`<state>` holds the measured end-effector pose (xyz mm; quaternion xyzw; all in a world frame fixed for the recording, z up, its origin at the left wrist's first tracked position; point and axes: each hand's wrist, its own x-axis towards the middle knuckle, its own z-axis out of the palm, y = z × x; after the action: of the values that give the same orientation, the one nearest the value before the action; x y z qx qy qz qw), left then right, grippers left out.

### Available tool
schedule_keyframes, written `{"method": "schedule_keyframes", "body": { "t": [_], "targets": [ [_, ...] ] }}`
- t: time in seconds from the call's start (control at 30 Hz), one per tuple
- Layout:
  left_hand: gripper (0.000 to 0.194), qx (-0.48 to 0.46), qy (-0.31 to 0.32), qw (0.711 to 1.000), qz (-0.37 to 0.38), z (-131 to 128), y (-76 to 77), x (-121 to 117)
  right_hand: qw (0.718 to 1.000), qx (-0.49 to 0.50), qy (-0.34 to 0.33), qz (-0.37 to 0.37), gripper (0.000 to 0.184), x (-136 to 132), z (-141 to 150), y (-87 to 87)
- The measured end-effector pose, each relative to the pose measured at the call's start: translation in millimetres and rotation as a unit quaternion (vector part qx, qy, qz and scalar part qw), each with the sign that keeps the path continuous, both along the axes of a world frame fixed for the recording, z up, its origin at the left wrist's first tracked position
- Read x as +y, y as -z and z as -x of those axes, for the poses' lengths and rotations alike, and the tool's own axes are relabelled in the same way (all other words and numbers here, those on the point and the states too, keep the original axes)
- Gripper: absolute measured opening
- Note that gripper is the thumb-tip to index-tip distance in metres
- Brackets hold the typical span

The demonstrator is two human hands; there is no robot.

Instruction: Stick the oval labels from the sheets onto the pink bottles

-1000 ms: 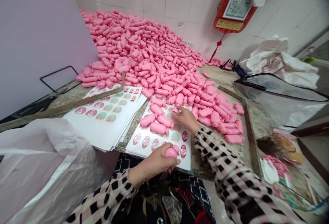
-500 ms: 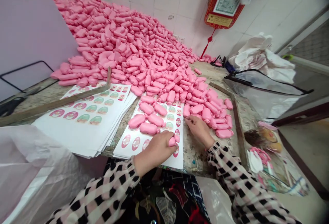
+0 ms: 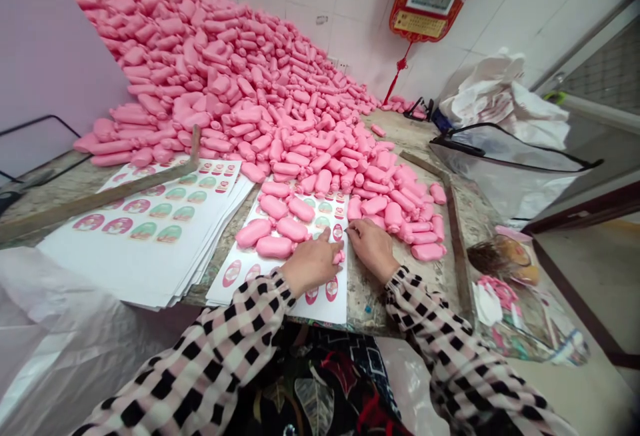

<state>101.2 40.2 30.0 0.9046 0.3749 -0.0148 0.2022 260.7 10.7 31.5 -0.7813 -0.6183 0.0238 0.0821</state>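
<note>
**Both hands meet over one sticker sheet**

Left hand (image 3: 311, 264) curls closed around one small pink bottle (image 3: 340, 257), only its end showing, above the near sticker sheet (image 3: 320, 303). Right hand (image 3: 373, 248) lies just beside it, fingertips pinched at the sheet's right edge; whether they hold a sticker cannot be told. Four loose pink bottles (image 3: 274, 247) lie together on that sheet, and two oval stickers (image 3: 331, 288) show below the left hand. One stack of sticker sheets (image 3: 150, 243) sits to the left under one long wooden strip (image 3: 100, 197). Behind, a heap of pink bottles (image 3: 240, 83), too many to count, covers the table (image 3: 370, 296).
</note>
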Motion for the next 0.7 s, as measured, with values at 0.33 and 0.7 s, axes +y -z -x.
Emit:
{"method": "schedule_keyframes", "body": {
  "t": [0.33, 0.7],
  "targets": [
    [0.053, 0.003, 0.011, 1.0, 0.02, 0.1, -5.6, -0.4, 0.998, 0.058, -0.016, -0.011, 0.021, 3.6, -8.9, 1.3],
    [0.053, 0.007, 0.012, 1.0, 0.015, 0.2, -7.5, -0.9, 0.979, 0.196, 0.05, -0.033, 0.021, 1.9, -5.9, 18.2]
  ]
}}
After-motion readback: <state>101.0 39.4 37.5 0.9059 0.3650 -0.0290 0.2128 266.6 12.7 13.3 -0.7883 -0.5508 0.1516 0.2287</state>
